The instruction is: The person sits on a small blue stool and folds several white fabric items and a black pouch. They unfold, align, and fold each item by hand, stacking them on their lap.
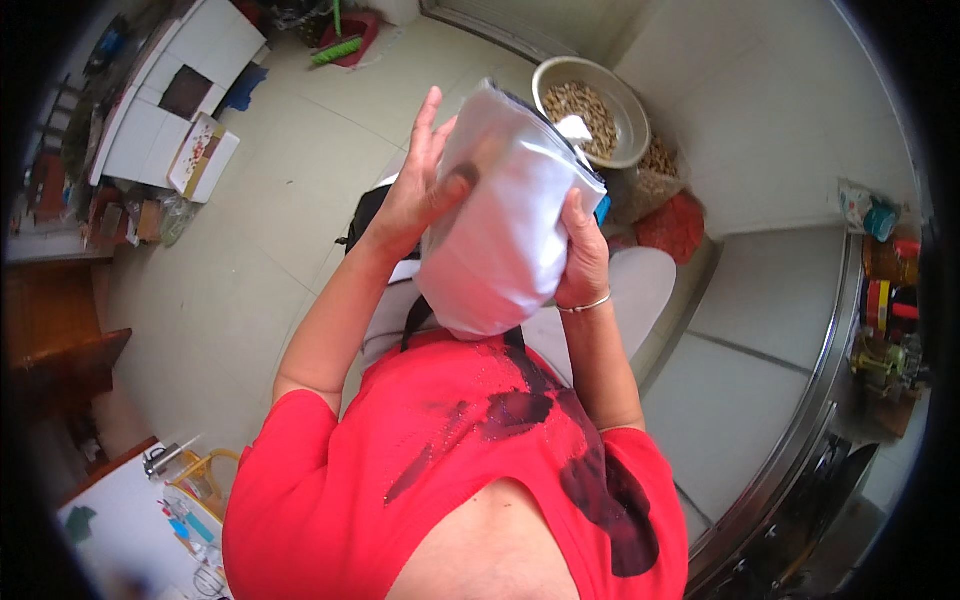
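Observation:
A puffed, shiny silvery-white pouch [502,225] with a dark edge along its top is held up before my chest. My right hand [585,251] grips its side near the upper corner, thumb on the near face and the other fingers hidden behind. At the opposite side, my left hand [431,172] rests its thumb against the pouch, with its fingers extended upward and partly hidden behind the material. Under the pouch, part of a black item [367,217] shows near my lap.
A metal basin [641,127] of small brown pieces stands beyond the pouch, near a red bag [671,225]. A green brush [337,51] and red dustpan [361,37] lie farther off. Grey cabinets [739,375] are at the right; a white tray [217,169] is at the left.

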The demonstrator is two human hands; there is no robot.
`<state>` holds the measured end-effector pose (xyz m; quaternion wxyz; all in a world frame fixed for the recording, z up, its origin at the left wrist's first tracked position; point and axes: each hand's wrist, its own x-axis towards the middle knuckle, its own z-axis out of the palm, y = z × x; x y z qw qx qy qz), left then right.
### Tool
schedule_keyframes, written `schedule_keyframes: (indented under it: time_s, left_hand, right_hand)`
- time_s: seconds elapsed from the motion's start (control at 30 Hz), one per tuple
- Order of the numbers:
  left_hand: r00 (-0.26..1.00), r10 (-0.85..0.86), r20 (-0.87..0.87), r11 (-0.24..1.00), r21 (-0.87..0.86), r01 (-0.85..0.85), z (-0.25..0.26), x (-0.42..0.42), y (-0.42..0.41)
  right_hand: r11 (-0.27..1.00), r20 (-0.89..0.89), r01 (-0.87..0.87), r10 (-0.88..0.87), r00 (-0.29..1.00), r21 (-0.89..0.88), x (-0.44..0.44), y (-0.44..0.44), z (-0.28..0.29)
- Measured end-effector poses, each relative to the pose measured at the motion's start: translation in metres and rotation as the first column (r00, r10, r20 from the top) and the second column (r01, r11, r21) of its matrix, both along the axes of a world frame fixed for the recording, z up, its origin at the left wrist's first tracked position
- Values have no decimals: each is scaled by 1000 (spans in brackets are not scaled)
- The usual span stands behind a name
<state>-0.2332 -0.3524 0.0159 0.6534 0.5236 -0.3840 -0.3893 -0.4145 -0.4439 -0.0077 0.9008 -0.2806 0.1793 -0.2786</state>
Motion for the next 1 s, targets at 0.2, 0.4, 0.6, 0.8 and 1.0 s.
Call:
schedule_keyframes:
  time_s: [0.2, 0.4, 0.6, 0.8, 1.0]
  left_hand:
    - [994, -93, 62, 996, 19, 92, -11, 22, -16]
    - [946, -208, -250, 962, 126, 244, -74, 13, -25]
    - [622, -488, -612, 784, 7, 621, -41, -17, -13]
    - [779, -545, -311, 775, 168, 609, 13, -26, 8]
    - [795, -261, -548, 849, 262, 459, -24, -2, 44]
  right_hand:
    - [975, 467, -213, 158, 870, 67, 8, -13, -14]
    - [978, 436, -174, 106, 894, 119, -4, 3, -12]
    - [984, 330, -79, 24, 944, 157, -25, 3, -27]
    - [987, 213, -17, -18, 977, 162, -38, -4, -41]
    - [987, 82, -90, 79, 994, 134, 5, -14, -65]
